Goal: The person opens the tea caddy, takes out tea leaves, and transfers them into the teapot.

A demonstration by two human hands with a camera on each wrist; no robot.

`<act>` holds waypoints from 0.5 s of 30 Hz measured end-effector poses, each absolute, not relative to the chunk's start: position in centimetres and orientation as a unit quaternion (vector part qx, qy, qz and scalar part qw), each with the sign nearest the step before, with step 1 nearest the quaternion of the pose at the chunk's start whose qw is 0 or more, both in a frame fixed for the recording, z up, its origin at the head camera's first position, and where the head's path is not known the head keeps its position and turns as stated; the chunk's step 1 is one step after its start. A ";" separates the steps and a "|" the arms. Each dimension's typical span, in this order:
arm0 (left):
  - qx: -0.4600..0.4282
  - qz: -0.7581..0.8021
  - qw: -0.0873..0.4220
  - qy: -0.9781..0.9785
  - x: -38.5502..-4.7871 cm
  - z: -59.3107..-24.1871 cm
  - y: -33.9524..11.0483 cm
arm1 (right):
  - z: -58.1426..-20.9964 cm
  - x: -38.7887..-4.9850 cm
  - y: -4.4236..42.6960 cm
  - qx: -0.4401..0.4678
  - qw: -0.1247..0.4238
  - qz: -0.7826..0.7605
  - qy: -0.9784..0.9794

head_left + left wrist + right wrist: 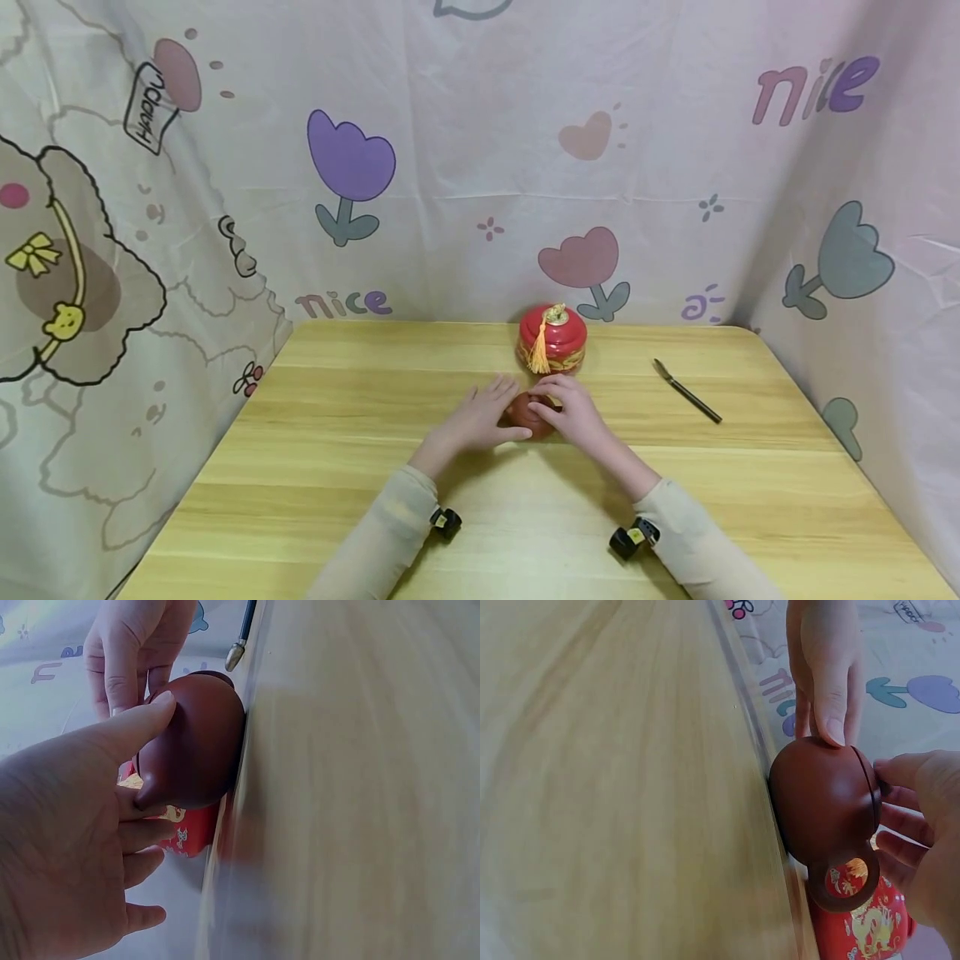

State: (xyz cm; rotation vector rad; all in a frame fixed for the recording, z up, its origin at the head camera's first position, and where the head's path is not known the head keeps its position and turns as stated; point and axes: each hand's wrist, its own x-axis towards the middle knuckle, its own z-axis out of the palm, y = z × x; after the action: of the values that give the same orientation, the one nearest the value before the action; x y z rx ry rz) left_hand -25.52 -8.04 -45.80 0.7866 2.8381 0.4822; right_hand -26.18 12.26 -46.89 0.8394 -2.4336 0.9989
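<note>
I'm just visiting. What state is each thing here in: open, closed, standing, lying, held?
Teapot: upright on the table, contents hidden.
Teapot lid: on the teapot.
Left hand: thumb against the teapot's side.
Right hand: fingers pinching the teapot lid's knob.
Red jar: upright, closed.
Tassel: hanging down the jar's front.
Pen-like tool: lying on the table.
Backdrop cloth: hanging, creased.

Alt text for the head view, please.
A person's left hand touches a brown teapot on a wooden table while the right hand grips its top. A red tasselled jar stands behind; a thin dark tool lies to the right.
</note>
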 end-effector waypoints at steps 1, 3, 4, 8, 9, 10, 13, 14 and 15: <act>0.263 0.162 0.079 0.948 -25.4 -45.8 -8.0 | -46.9 -26.1 12.2 0.300 0.188 0.357 -0.864; 0.264 0.163 0.078 0.948 -25.3 -45.7 -8.0 | -46.8 -25.9 12.2 0.299 0.186 0.359 -0.864; 0.264 0.162 0.077 0.948 -25.2 -45.7 -7.9 | -46.8 -25.9 12.3 0.296 0.185 0.360 -0.865; 0.266 0.143 0.076 0.950 -25.0 -45.5 -7.7 | -46.9 -25.7 12.4 0.286 0.181 0.366 -0.867; 0.267 0.133 0.075 0.952 -25.0 -45.5 -7.6 | -46.9 -25.7 12.5 0.285 0.182 0.368 -0.866; 0.266 0.121 0.076 0.953 -25.0 -45.5 -7.6 | -46.9 -25.7 12.5 0.285 0.181 0.371 -0.865; 0.267 0.091 0.070 0.957 -24.9 -45.5 -7.4 | -46.9 -25.8 12.6 0.288 0.189 0.370 -0.863; 0.266 0.087 0.067 0.958 -24.9 -45.5 -7.4 | -46.9 -25.8 12.7 0.289 0.191 0.367 -0.863; 0.266 0.083 0.067 0.958 -24.9 -45.5 -7.4 | -46.8 -25.8 12.7 0.289 0.193 0.365 -0.864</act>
State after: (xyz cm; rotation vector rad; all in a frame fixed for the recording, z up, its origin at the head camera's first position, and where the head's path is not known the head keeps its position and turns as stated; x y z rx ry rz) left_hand -24.95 -7.36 -45.47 0.8020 2.8887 0.2506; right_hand -25.81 12.66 -46.82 0.8122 -2.4236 1.0252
